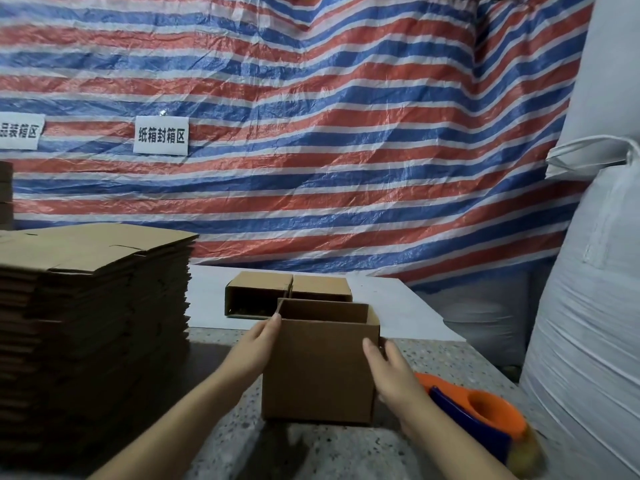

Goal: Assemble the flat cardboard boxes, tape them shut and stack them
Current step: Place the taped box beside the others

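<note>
An opened brown cardboard box (318, 368) stands on the speckled worktop (311, 452) in front of me, its top open. My left hand (254, 344) holds its left side, fingertips at the upper left corner. My right hand (391, 372) grips the right edge, thumb on the front face. A tall pile of flat cardboard boxes (90, 306) fills the left. Behind the held box, two assembled boxes (291, 292) lie side by side on a white sheet. An orange and blue tape dispenser (485, 417) lies right of my right forearm.
A striped red, white and blue tarp (311, 133) with two paper labels hangs behind the worktop. Large white woven sacks (588, 306) crowd the right side. More cardboard boxes (5, 195) show at the far left edge.
</note>
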{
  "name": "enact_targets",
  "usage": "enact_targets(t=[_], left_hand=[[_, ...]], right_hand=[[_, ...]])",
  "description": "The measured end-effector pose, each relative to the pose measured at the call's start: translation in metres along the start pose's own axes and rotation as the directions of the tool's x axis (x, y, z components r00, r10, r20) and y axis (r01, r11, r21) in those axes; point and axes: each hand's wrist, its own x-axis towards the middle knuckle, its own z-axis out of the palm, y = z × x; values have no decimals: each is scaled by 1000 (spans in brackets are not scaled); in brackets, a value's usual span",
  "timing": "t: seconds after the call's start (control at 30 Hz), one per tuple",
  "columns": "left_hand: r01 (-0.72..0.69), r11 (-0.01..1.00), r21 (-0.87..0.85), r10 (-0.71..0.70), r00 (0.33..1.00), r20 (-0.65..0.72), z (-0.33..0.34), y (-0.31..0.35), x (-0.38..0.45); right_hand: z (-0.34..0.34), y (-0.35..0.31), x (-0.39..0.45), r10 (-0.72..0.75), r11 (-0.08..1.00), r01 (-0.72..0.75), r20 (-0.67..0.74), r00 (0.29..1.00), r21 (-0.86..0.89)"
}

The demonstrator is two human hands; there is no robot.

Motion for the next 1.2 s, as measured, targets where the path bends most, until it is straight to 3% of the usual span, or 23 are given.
enact_targets(t=[0.13,0.23,0.33,0.47,0.57,0.67,0.77,0.87,1.07,1.2], left_hand=[[157,986,-58,-157,988,-1,-2,17,7],[238,971,17,-239,971,30,-10,30,11],[259,949,180,-281,954,109,-17,42,16],[256,898,356,-303,949,81,-13,57,25],[189,900,393,-236,969,74,-5,63,34],[72,947,312,-90,995,42,4,70,42],[-81,948,309,81,997,13,14,77,49],[-151,944,294,138,988,66,30,81,57],[-255,948,192,221,958,183,74,79,85],[-295,935,197,259,947,188,103,69,113]], right_hand=[[-10,-24,-1,38,997,-42,-60,997,-57],[-25,-44,6,157,973,-168,-80,984,-156],[-40,-61,10,280,934,-260,52,959,-244],[-47,-78,17,344,841,-219,176,922,-495],[-49,-85,26,261,796,-131,139,955,-591],[-62,-89,37,28,839,-8,29,999,-545],[-75,-88,48,-138,908,99,-68,988,-407],[-86,-76,59,-242,905,171,-140,960,-389],[-114,-50,98,-236,961,174,-309,922,-216],[-133,-44,129,-190,965,107,-358,914,-239]])
